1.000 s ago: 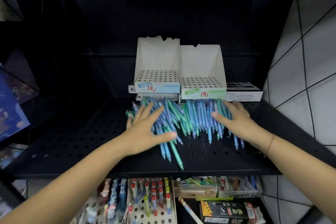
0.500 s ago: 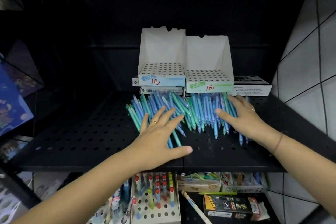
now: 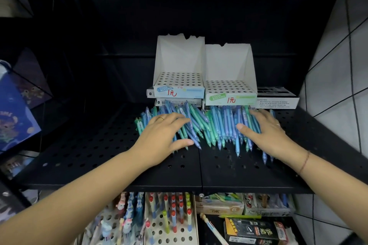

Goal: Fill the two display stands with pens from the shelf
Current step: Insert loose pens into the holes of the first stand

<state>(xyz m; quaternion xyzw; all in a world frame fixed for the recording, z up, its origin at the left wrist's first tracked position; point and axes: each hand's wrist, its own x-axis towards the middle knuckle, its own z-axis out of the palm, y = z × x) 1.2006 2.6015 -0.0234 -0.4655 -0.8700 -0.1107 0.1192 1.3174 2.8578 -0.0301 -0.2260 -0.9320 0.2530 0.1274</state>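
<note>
While left hand (image 3: 161,135), right hand (image 3: 264,133) press pens (image 3: 215,125), stands (image 3: 179,80) (image 3: 229,86) unfilled

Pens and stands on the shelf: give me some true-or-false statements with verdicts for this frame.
1. The left stand and right stand hold no pens. True.
2. The left hand pinches one pen. False: it lies flat on the pens, fingers spread.
3. The pens lie on the shelf in front of the stands. True.
4. The left stand's label is green. False: it is blue; the right stand's is green.
5. The right hand rests on the pens. True.
</note>
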